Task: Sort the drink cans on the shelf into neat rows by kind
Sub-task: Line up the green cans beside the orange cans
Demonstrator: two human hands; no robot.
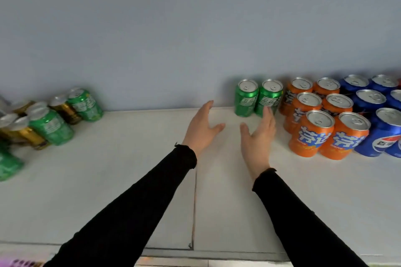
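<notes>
Holding nothing — left hand (202,127) and right hand (259,134) both spread, palms facing each other above the bare white shelf surface (134,158), fingers relaxed. Right fingertips (267,112) just in front of the two upright green aluminium cans (257,101) set against the pale blue wall (195,28); contact impossible to tell. Beside these, six orange soda cans (314,119) ranked in two files, then blue cola cans (375,112) likewise in rows, running out of view. Well apart on the left — an unsorted cluster of green cans (51,123) and gold cans (32,134). Roughly halfway by the look: orange and blue done, green row barely begun, gold not started.
</notes>
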